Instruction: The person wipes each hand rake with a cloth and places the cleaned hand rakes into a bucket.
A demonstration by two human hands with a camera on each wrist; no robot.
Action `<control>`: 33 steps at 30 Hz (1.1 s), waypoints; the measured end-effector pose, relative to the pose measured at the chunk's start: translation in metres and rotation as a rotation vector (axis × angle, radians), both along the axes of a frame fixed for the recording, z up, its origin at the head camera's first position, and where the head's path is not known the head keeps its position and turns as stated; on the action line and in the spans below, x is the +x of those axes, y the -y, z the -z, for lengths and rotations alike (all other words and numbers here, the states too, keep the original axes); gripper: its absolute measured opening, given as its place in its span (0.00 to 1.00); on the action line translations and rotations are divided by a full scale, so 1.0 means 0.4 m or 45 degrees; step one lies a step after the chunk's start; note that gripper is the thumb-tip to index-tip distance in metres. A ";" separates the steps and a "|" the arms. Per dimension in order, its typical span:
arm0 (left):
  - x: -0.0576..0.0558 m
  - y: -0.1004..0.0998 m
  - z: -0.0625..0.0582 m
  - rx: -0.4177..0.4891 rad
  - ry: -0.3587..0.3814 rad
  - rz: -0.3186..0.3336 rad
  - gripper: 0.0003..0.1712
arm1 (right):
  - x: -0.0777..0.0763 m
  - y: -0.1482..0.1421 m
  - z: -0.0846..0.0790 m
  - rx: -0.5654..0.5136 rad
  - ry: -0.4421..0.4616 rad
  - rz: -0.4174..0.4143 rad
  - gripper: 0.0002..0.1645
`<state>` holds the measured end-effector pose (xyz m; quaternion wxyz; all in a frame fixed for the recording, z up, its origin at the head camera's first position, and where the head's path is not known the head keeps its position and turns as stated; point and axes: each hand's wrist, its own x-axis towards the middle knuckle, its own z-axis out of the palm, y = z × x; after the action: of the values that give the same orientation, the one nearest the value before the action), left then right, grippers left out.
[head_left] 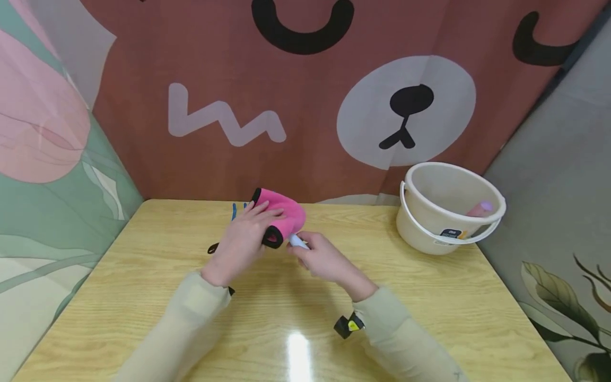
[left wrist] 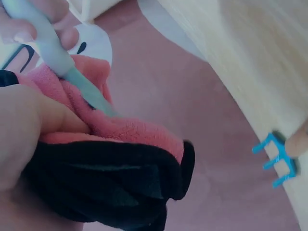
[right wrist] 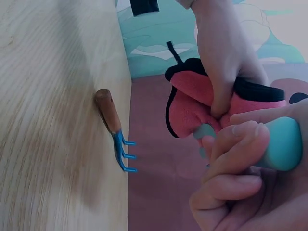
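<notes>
My left hand [head_left: 243,239] holds a pink cloth [head_left: 288,209] with black edging, its thumb pressed into the folds in the left wrist view. In my right hand [head_left: 324,257] is the rounded, pale blue-green handle [right wrist: 285,144] of a tool. The tool's narrower neck [left wrist: 89,91] runs into the pink folds, and the cloth hides its far end. Beyond the left hand, a small hand rake [right wrist: 109,115] with a wooden handle and blue tines lies on the table, mostly hidden in the head view.
A cream bucket [head_left: 420,233] with its handle down stands at the table's back right. Inside it is a pink object with a lilac end [head_left: 479,209]. The wooden table [head_left: 267,329] meets a curtain with a bear face [head_left: 310,159] at its back edge.
</notes>
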<state>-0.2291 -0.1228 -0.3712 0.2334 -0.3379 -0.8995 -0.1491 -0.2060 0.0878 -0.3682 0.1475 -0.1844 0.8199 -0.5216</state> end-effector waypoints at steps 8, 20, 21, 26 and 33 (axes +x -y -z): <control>-0.010 0.023 -0.005 -0.058 -0.061 -0.067 0.26 | 0.009 0.004 0.006 0.035 -0.006 0.010 0.13; -0.042 0.051 -0.018 -0.049 -0.160 -0.128 0.27 | 0.020 -0.007 -0.005 0.039 -0.005 -0.012 0.13; -0.043 0.050 -0.018 -0.044 -0.155 -0.123 0.28 | 0.019 -0.009 -0.006 0.040 -0.006 -0.003 0.13; -0.039 0.036 -0.007 0.044 -0.061 -0.073 0.30 | 0.014 -0.014 -0.009 0.044 -0.067 0.055 0.11; -0.030 0.001 0.034 0.245 0.006 0.038 0.24 | 0.012 -0.012 -0.006 0.022 -0.113 0.084 0.12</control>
<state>-0.2412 -0.1232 -0.3847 0.2603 -0.3270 -0.8764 -0.2390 -0.2012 0.0924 -0.3660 0.0953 -0.1789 0.8358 -0.5102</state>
